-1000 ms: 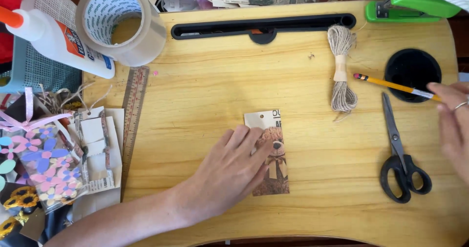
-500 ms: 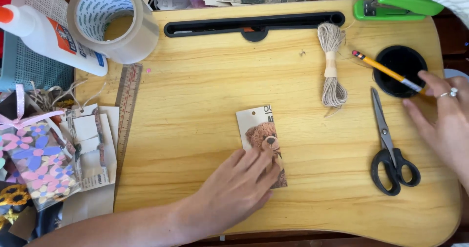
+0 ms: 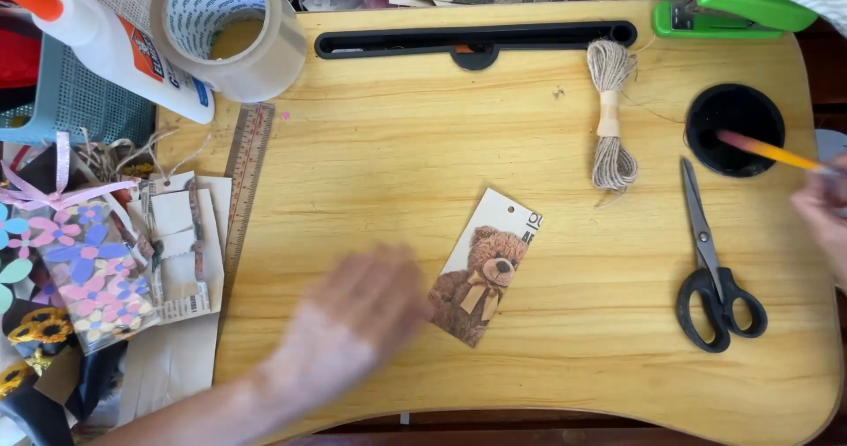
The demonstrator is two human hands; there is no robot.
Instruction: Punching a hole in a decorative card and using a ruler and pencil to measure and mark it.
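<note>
Your left hand point(image 3: 357, 314) is a motion-blurred shape low on the wooden lap desk point(image 3: 371, 172), fingers spread loosely and flat, gripping nothing; its fingertips end just beside the lower left edge of the teddy-bear tag point(image 3: 484, 276), and the blur hides whether they touch it. The tag lies flat near the middle of the desk, tilted so its punched top corner points toward one o'clock. Your right hand point(image 3: 825, 217) sits at the three o'clock edge of the view, partly cut off, closed around a yellow pencil point(image 3: 768, 151) whose pink end reaches toward ten o'clock over the round black cup hole point(image 3: 734, 119). Just at seven o'clock of that hand lie the black-handled scissors point(image 3: 713, 265), blades closed and pointing to twelve. A bundle of jute twine point(image 3: 610, 115) lies at one o'clock of the tag, well apart from it. A green stapler point(image 3: 732, 5) rests at the desk's top right corner. At ten o'clock you have a roll of clear tape point(image 3: 231, 29), a glue bottle point(image 3: 115, 49) and a wooden ruler point(image 3: 245, 181) along the left edge.
</note>
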